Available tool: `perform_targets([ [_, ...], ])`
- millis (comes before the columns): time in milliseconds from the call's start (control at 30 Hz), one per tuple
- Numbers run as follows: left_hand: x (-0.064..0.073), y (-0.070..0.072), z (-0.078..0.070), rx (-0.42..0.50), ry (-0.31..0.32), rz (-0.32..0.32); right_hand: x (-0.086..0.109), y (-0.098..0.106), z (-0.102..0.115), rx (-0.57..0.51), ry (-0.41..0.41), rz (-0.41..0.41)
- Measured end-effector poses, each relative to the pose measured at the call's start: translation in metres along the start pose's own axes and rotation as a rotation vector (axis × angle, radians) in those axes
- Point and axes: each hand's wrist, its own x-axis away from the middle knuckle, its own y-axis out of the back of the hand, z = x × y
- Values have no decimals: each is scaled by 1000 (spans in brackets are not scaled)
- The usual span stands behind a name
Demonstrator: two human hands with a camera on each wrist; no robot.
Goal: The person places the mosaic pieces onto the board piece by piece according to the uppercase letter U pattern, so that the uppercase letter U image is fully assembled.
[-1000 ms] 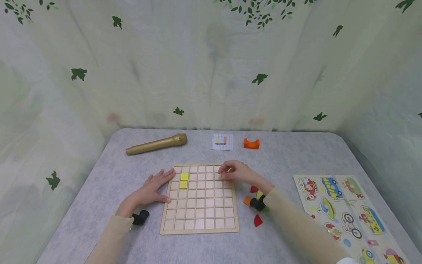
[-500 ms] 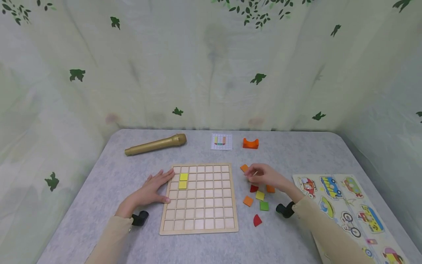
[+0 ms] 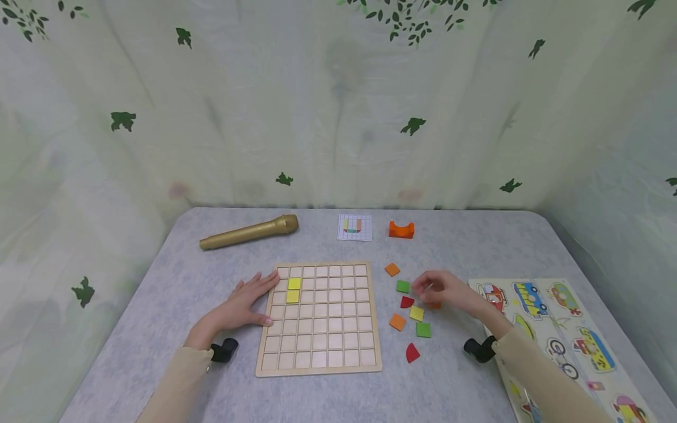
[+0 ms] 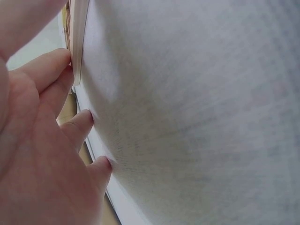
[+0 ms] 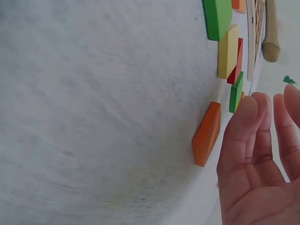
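Note:
My left hand [image 3: 240,305] rests at the left edge of a wooden grid board [image 3: 321,375], its fingertips and thumb touching the frame. In the left wrist view, some fingers of that hand [image 4: 47,140] meet the board's side while others touch the table. Two yellow square tiles [image 3: 293,290] sit one below the other in the board's upper left cells. My right hand [image 3: 444,291] hovers over the loose pieces, fingers loosely bent and holding nothing visible. Partly beneath it lies an orange tile [image 5: 206,136]. Close by are a green tile [image 3: 403,286], a red quarter-circle piece [image 3: 406,302] and a yellow tile [image 3: 416,314].
Further loose pieces include an orange tile [image 3: 397,322], a green tile [image 3: 423,330] and a red piece [image 3: 412,352]. A gold microphone [image 3: 248,232], a small pattern card [image 3: 355,228] and an orange curved block [image 3: 401,230] line the back. A picture puzzle board [image 3: 550,329] lies right.
My right hand has moved right from the board's upper right corner to the loose pieces, uncovering several of them. The left hand has stayed at the board's edge.

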Motion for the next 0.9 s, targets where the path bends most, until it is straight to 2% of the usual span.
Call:
perform_targets([
  [167,0,0,-1,4,-9,-7,6,-1,-4,-5,-1,20],
  [333,2,0,-1,16,-50,-22,8,-5,-6,-12,34,43],
  [500,2,0,0,20,-50,-18,7,-12,-4,105,74,22],
  [900,1,0,-1,25,-36,-14,5,-28,9,320,31,-18],
])
